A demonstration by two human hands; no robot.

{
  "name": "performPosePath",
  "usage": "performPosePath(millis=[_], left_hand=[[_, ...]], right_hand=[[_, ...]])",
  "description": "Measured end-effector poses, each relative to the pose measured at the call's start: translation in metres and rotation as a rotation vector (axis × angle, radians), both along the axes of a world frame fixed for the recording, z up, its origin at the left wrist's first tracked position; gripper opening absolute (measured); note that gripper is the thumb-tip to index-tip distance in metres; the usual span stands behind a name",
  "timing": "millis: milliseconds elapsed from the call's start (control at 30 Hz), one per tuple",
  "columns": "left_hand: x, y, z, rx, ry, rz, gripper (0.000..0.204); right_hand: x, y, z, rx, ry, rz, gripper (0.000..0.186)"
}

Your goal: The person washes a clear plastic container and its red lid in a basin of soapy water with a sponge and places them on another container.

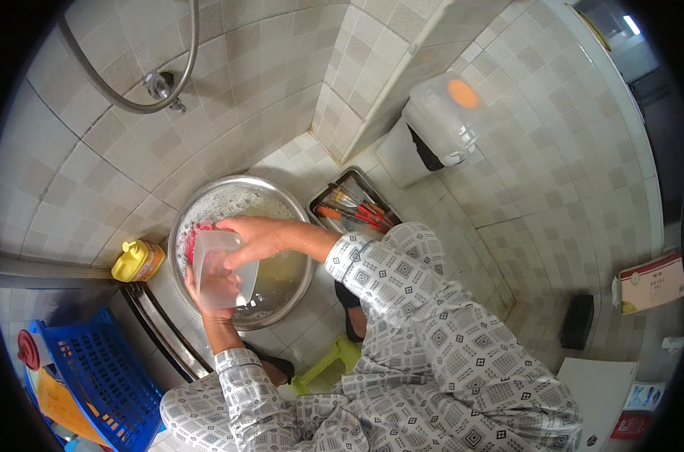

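Above a round metal basin (306, 280) of sudsy water I hold a translucent plastic container (220, 264), tilted. My left hand (209, 300) wraps the container's lower left side, its fingers partly seen through the plastic. My right hand (263, 237) reaches across from the right. Its fingers press a pinkish-red scrubbing cloth (199, 235) at the container's far edge, and its thumb lies over the container wall. Part of the cloth is hidden behind the container and the fingers. White foam floats along the basin's far side.
Right of the basin a metal tray (355, 175) holds several utensils with red handles. A yellow bottle (137, 261) and a blue plastic basket (105, 377) stand left. A lidded bin (411, 154), a green stool (328, 367) and a wall tap (161, 87) with hose are around me.
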State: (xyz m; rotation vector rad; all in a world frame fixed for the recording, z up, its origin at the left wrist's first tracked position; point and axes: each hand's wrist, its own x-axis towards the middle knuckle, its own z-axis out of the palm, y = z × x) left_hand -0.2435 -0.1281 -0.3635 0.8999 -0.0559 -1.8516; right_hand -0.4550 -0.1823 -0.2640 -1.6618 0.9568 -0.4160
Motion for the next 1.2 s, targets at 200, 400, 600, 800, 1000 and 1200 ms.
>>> performPosePath(millis=[200, 400, 600, 800, 1000, 1200], left_hand=[[0.014, 0.018, 0.004, -0.344, -0.092, -0.257, 0.084], [0.018, 0.021, 0.026, -0.373, -0.231, -0.203, 0.084], [0.018, -0.010, 0.077, -0.116, -0.428, -0.117, 0.070], [0.042, -0.002, 0.139, -0.387, -0.959, -0.292, 0.049], [0.069, 0.031, 0.137, -0.546, -1.400, -0.461, 0.040], [0.066, 0.040, 0.126, -0.781, -1.854, -0.593, 0.041]], right_hand=[[-0.029, 0.030, 0.033, -0.083, 0.159, 0.262, 0.104], [-0.036, 0.052, 0.042, -0.332, 0.155, 0.191, 0.106], [-0.042, 0.046, 0.046, -0.600, 0.290, -0.019, 0.094], [-0.063, 0.037, 0.068, -0.807, 0.378, -0.314, 0.093], [-0.067, 0.036, 0.090, -0.794, 0.410, -0.398, 0.095], [-0.074, 0.031, 0.094, -0.773, 0.421, -0.466, 0.098]])
